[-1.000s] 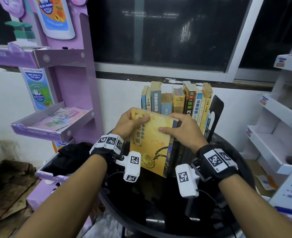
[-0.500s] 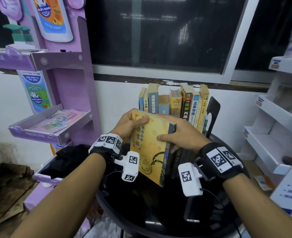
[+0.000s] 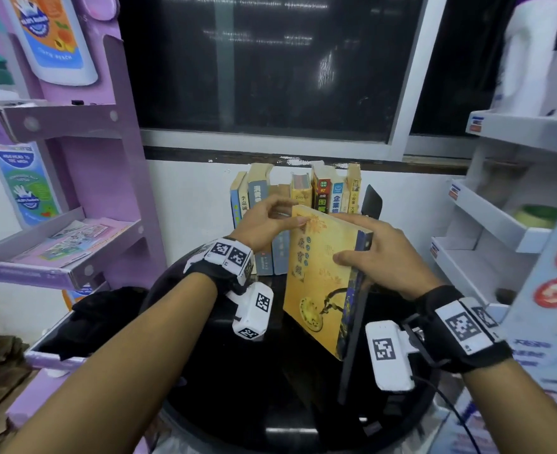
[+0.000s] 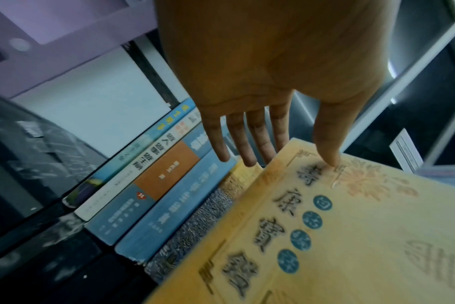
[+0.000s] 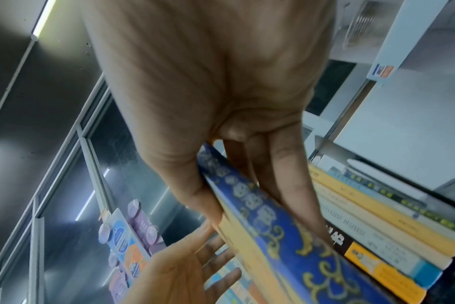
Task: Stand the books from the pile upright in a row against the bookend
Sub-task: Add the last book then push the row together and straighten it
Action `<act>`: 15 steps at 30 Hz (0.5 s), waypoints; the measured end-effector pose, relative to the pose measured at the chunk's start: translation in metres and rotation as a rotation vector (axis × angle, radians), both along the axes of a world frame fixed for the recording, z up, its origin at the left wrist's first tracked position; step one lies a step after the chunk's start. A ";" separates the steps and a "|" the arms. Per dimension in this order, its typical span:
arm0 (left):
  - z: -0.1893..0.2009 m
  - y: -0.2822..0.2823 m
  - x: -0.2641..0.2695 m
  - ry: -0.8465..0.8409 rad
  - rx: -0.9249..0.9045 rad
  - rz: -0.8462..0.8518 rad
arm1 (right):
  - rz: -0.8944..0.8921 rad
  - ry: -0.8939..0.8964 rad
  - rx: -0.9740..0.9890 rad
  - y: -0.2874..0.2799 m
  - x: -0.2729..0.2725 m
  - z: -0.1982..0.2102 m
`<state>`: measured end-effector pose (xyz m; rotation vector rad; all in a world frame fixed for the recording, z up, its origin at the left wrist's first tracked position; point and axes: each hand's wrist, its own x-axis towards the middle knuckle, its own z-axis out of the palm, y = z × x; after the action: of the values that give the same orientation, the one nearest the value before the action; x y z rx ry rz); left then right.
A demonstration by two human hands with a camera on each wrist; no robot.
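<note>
A yellow book [image 3: 319, 276] with a blue spine hangs tilted over the black round table [image 3: 238, 388]. My right hand [image 3: 355, 253] grips it at the spine, thumb on the front cover and fingers behind, as the right wrist view shows [image 5: 268, 224]. My left hand [image 3: 280, 221] touches the book's top left corner with the thumb, its fingers straight [image 4: 286, 156]. Behind stands a row of upright books [image 3: 303, 194] against the wall, ending at a black bookend [image 3: 371, 203] on the right. The yellow book [image 4: 351, 236] covers the row's lower right part.
A purple display rack [image 3: 74, 191] stands close on the left, with a black cloth [image 3: 100, 312] on its lowest shelf. A white shelf rack [image 3: 499, 208] stands on the right. A dark thin slab [image 3: 352, 339] leans just behind the yellow book.
The yellow book has shifted right and turned more edge-on. My left hand slid from its left edge up to the top corner, and my right hand stayed on the spine.
</note>
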<state>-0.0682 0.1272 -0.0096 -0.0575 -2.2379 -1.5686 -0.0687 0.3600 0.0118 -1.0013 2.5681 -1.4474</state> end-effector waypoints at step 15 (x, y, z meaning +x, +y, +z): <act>0.008 0.074 -0.068 0.216 -1.166 0.120 | -0.304 0.089 -0.049 0.079 -0.043 0.004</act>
<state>-0.1358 0.2014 -0.0015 -0.3775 -2.5672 -0.0307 -0.1122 0.4386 0.0154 -0.7183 2.8640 -1.5698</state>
